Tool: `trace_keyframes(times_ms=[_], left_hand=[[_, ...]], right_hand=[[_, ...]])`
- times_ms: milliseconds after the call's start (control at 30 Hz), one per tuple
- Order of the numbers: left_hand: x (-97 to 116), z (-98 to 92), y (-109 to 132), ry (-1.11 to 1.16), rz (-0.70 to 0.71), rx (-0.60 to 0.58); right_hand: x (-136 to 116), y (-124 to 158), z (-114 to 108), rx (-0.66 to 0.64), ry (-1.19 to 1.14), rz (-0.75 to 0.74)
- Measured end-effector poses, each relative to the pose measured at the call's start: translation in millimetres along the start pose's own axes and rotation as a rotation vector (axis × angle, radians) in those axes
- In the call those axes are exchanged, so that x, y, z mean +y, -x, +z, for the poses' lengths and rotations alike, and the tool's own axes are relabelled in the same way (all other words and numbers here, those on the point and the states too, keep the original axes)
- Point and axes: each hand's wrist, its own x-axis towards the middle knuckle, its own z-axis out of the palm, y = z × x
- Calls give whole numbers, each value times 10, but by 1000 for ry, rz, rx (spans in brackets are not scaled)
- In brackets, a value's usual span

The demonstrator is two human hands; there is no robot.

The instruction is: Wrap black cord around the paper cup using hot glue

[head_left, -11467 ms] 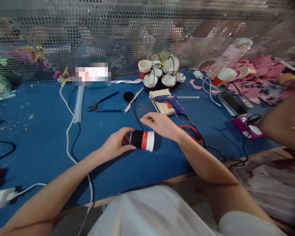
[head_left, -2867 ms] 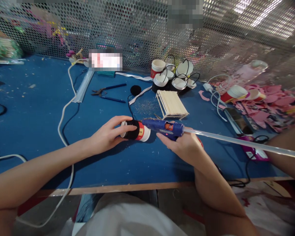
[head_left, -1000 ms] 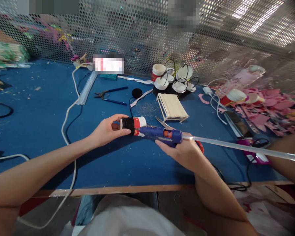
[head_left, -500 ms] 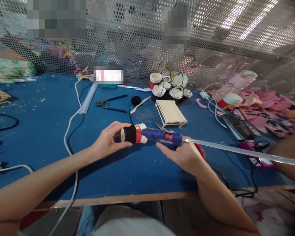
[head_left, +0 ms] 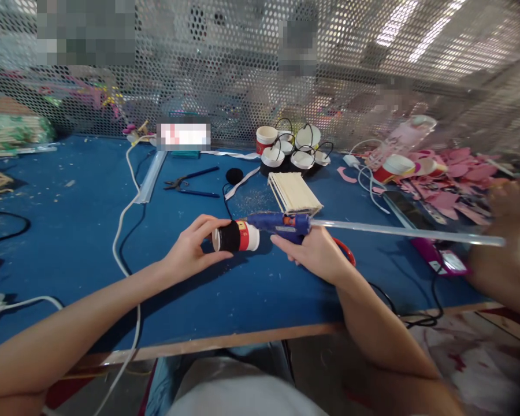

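My left hand (head_left: 195,245) grips a small paper cup (head_left: 249,236) by its base end, fingers on top and thumb below. The cup lies on its side in the air, red and white with black cord wound round one part. In my right hand (head_left: 314,249) is a blue glue gun (head_left: 281,224), with a long clear glue stick (head_left: 398,230) sticking out of its back. The gun's nozzle is at the upper side of the cup; whether it touches, I cannot tell. Behind them, a black ball of cord (head_left: 234,175) sits on the blue table (head_left: 91,231).
Pliers (head_left: 193,182), a popsicle-stick piece (head_left: 295,192) and several cups with black loops (head_left: 302,160) stand farther back. Red-handled scissors (head_left: 345,252) lie by my right wrist. At right are a phone (head_left: 403,209), pink scraps (head_left: 459,167) and another person's arm (head_left: 502,260). A white cable (head_left: 120,231) crosses at left.
The glue gun has tilted and risen slightly, its glue stick now nearer level. The cup stays in my left hand. The other person's hand has come into view at the right.
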Motion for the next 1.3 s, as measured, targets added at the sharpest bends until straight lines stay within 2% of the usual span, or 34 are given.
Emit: trace_keyframes(times_ms=[100, 167, 300, 367, 467, 567, 733, 900, 933, 1000, 1067, 1133, 1167, 1233, 1300], left_hand=[[-11, 3, -7, 8, -29, 3], [-21, 8, -14, 37, -46, 20], [-50, 16, -26, 118, -111, 78], [-60, 16, -28, 127, -134, 92], [-55, 13, -27, 121, -141, 88], [-39, 14, -28, 122, -131, 81], [-42, 25, -26, 87, -104, 77], [-72, 36, -15, 30, -78, 75], [-75, 36, -13, 20, -70, 73], [-72, 32, -10, 4, -43, 61], [-53, 20, -10, -16, -1, 49], [-21, -4, -15, -48, 59, 34], [-2, -21, -19, -69, 93, 32], [34, -59, -30, -119, 168, 58], [60, -96, -41, -157, 227, 133]], right_hand=[[-3, -70, -71, -67, -166, -12], [-1, -131, -142, -59, -230, -53], [56, -312, -309, 168, -257, -28], [120, -440, -386, 257, -121, 28], [234, -655, -461, 255, 252, 112], [330, -841, -470, 281, 435, 177], [443, -968, -395, 303, 599, 245], [430, -893, -319, 380, 708, 260], [390, -860, -296, 410, 724, 242], [272, -782, -222, 438, 690, 115], [121, -697, -109, 368, 504, -155], [-17, -625, 25, 169, 247, -366], [-66, -599, 88, 52, 167, -393], [-102, -572, 184, -153, 67, -287], [-58, -575, 226, -264, -5, -86]])
